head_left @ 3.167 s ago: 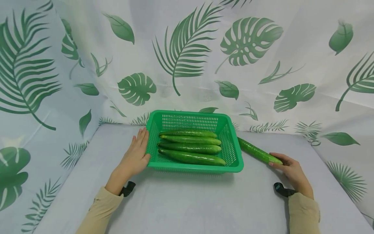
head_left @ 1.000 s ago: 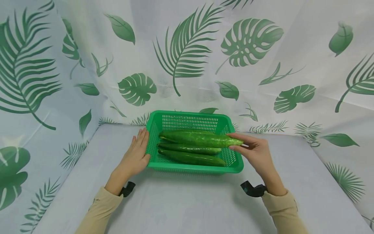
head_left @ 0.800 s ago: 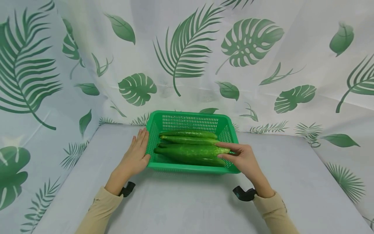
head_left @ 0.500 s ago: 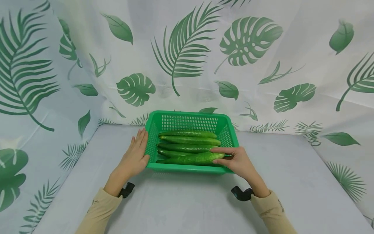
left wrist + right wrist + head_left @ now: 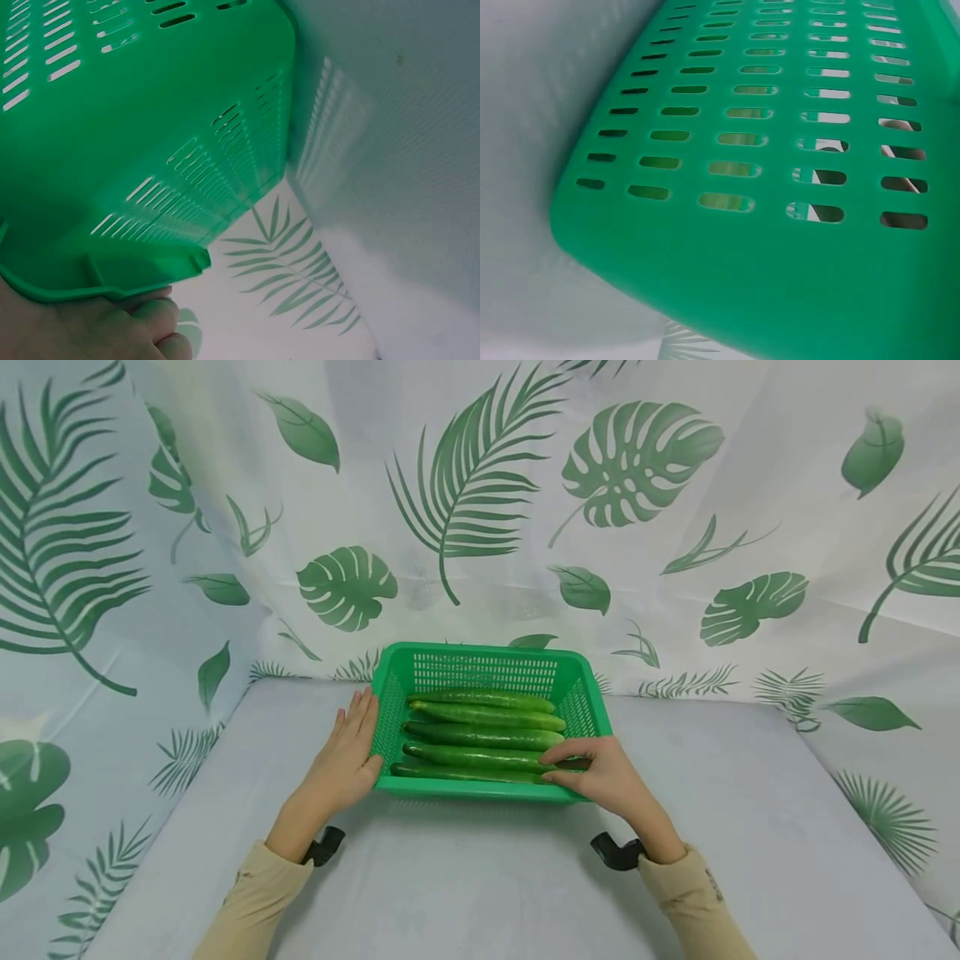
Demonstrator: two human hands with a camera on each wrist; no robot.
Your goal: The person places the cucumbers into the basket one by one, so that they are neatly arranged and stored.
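Note:
A green plastic basket with slotted walls stands on the white table, several green cucumbers lying side by side in it. My left hand rests with straight fingers along the basket's left end; in the left wrist view its fingers lie by the basket rim. Reaching over the right front corner, my right hand pinches the right end of the front cucumber, which lies low along the near wall. That end is hidden by the fingers. Through slots of the basket wall, the right wrist view shows bits of pale green.
A white curtain with green leaf prints hangs close behind the basket and along both sides. White tabletop runs in front and to the right. A black wrist camera hangs under the right wrist, another under the left.
My right hand has carried a cucumber from the table at the right into the basket and lowered it to the near wall. The left hand has stayed on the basket's left end.

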